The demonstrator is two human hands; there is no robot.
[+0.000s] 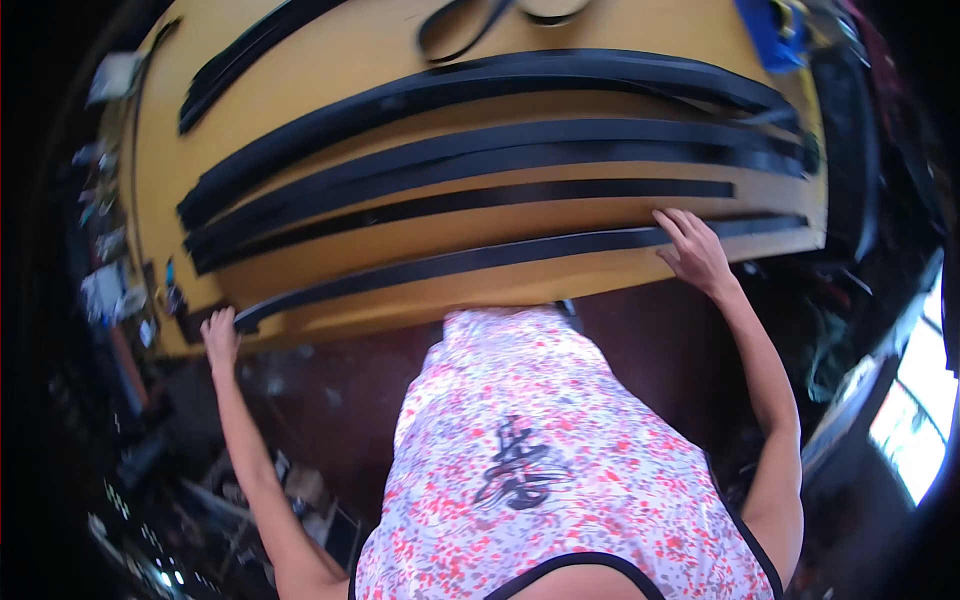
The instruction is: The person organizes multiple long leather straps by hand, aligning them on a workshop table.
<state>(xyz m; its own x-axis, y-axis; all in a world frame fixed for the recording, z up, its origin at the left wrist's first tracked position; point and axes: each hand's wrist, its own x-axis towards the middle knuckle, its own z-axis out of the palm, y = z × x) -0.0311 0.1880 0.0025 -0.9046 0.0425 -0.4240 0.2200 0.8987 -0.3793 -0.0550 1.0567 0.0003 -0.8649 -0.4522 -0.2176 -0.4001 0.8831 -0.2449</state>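
Right grip [701, 260] is lying spread across the black strap [450, 261]; left grip [221, 341], closure unclear, is meeting its end; uneven pulling could be skewing it.

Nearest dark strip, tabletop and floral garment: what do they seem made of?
Nearest dark strip: perhaps leather or a synthetic, smooth with a faint sheen; its plain, flat, bendable look leaves it open. Tabletop: possibly painted or covered board, suggested by its even yellow face. Floral garment: likely thin cloth, mostly matte, judging by its drape and printed pattern.
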